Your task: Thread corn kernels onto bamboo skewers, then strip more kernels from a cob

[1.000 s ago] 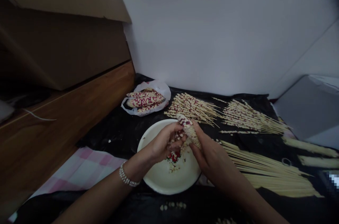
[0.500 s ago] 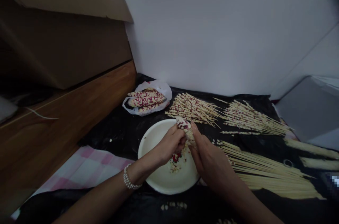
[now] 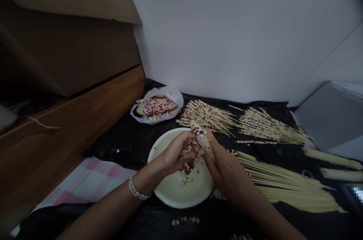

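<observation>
A partly stripped corn cob (image 3: 204, 142), white with dark red kernels near its tip, is gripped by my right hand (image 3: 225, 164), thumb on the near side. Close to its left side is my left hand (image 3: 172, 155), palm turned up and fingers loosely curled. Loose corn kernels (image 3: 191, 144) show between its thumb and fingers. Both hands are over a white bowl (image 3: 164, 190), which has a red flower print and scattered kernels at the bottom.
Behind the bowl, a plastic bag (image 3: 136, 117) holds several speckled cobs. Kernel-threaded skewers lie in two piles (image 3: 207, 115) (image 3: 262, 126). Bare sticks (image 3: 289, 187) and stripped cobs (image 3: 340, 174) are at the right. A cardboard box (image 3: 85, 43) stands left; a wall rises behind.
My left hand has loosened from a tight curl against the cob and drawn slightly left, its fingers parting to show kernels. The cob in my right hand has shifted a little right.
</observation>
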Tool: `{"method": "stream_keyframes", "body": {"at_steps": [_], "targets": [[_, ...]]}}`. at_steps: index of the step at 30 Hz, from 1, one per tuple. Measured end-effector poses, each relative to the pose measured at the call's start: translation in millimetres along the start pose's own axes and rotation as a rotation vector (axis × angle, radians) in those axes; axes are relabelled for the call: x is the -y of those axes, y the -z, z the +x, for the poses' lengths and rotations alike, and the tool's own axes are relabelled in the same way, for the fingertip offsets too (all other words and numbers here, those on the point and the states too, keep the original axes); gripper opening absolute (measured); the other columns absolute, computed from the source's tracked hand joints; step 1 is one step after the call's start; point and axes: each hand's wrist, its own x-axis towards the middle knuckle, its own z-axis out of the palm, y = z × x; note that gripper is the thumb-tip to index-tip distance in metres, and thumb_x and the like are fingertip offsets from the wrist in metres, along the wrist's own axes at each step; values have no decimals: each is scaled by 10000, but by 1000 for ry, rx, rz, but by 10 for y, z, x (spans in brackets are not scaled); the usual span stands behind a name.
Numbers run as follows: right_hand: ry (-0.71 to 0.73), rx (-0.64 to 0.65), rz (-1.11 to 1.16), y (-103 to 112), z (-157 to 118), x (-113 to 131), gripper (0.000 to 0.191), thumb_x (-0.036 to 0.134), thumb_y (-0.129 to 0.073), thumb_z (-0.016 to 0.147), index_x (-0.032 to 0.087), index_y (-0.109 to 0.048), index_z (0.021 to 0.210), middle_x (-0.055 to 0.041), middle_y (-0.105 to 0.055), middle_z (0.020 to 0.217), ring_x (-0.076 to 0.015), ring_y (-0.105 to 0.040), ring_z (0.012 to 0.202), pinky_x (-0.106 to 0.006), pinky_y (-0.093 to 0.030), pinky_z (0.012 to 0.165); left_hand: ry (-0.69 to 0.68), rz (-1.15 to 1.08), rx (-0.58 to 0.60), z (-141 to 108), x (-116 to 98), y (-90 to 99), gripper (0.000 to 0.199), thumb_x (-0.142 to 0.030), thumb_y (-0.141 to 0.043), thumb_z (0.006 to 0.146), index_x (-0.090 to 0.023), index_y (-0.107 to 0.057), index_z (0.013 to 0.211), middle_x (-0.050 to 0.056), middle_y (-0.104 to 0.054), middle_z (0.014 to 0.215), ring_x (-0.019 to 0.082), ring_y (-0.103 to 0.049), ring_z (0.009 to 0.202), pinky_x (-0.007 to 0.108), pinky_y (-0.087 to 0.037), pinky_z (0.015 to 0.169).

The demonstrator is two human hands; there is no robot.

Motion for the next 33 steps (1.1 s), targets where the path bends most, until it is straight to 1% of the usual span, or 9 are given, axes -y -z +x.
{"method": "stream_keyframes", "body": {"at_steps": [2, 7, 12, 16, 18, 22, 24, 29, 33], "targets": [[8, 4, -3, -1, -3, 1, 582, 304, -308, 942, 119, -168, 1475, -187, -506, 1327, -260, -536, 1159, -438, -457, 918, -1, 19, -16, -2, 5, -5, 201, -316, -417, 823, -166, -482, 706, -28, -473, 609, 30, -217, 388, 207, -151, 401], [3, 36, -15, -21, -3, -2, 583, 289, -319, 940, 137, -161, 1480, -176, -526, 1312, -260, -501, 1210, -455, -436, 953, -37, 78, -72, 5, 31, -73, 111, -214, -427, 764, -176, -425, 660, -46, -415, 579, 37, -219, 409, 194, -140, 399], [36, 32, 31, -20, 6, 5, 574, 288, -325, 941, 140, -173, 1475, -153, -406, 1433, -215, -413, 1292, -414, -394, 1015, -79, 121, -118, 31, 58, -112, 89, -139, -428, 705, -181, -392, 635, -66, -358, 532, 39, -217, 398, 183, -129, 389], [69, 1, 71, 6, 16, 4, 572, 280, -349, 933, 170, -191, 1472, -127, -371, 1462, -197, -359, 1327, -417, -350, 1054, -97, 83, -94, 32, 57, -79, 66, -121, -448, 695, -179, -421, 675, -56, -406, 541, 39, -239, 397, 181, -137, 388], [75, -17, 81, 22, 19, -2, 579, 278, -355, 931, 189, -183, 1476, -122, -374, 1461, -203, -362, 1325, -431, -352, 1053, -69, 21, -49, 26, 47, -41, 13, -164, -456, 725, -176, -459, 723, -41, -451, 566, 38, -245, 392, 190, -149, 390], [71, -30, 77, 41, 21, 0, 609, 288, -369, 931, 203, -139, 1489, -124, -379, 1457, -212, -380, 1313, -443, -367, 1040, 3, -36, -10, 18, 22, 8, 253, -347, -409, 825, -154, -504, 691, -8, -485, 588, 29, -228, 375, 212, -148, 386], [63, -22, 74, 38, 17, 11, 608, 293, -364, 933, 193, -138, 1489, -130, -381, 1455, -209, -389, 1308, -431, -378, 1033, 21, -10, -28, 14, 12, -4, 287, -357, -395, 834, -156, -493, 656, -11, -474, 578, 29, -224, 377, 212, -142, 387], [22, 10, 36, 0, -2, 27, 590, 294, -346, 935, 179, -164, 1485, -156, -483, 1371, -242, -482, 1235, -449, -429, 979, -50, 77, -110, 11, 23, -84, 206, -294, -394, 809, -172, -443, 650, -33, -441, 561, 37, -232, 404, 192, -144, 397], [39, 24, 46, -19, 2, 7, 589, 284, -341, 934, 180, -159, 1485, -151, -428, 1419, -236, -450, 1262, -442, -407, 1000, -87, 114, -111, 37, 68, -102, 65, -171, -443, 712, -185, -405, 661, -62, -384, 523, 40, -212, 393, 189, -117, 393]]}}
